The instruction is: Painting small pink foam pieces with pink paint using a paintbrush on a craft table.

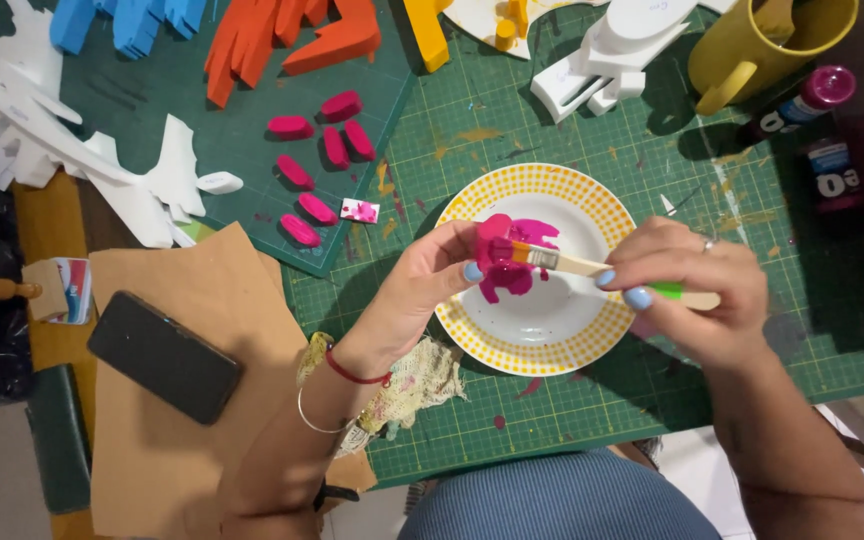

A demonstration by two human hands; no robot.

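A green cutting mat (572, 130) covers the bench, carrying a yellow-rimmed plate (592, 200). Above the plate, the left hand (422, 285) pinches a small pink foam piece (504, 262) between fingertips; the piece is probably light, soft and wet with paint, so take it by its edges. The right hand (687, 285) is closed on a brush (592, 265). The brush's long axis runs roughly level, bristles pointing left onto the piece.

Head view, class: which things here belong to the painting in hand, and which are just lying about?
In use:
left hand
pink piece
right hand
paintbrush
yellow-rimmed plate

Lying about:
black phone
yellow mug
orange shapes
blue shapes
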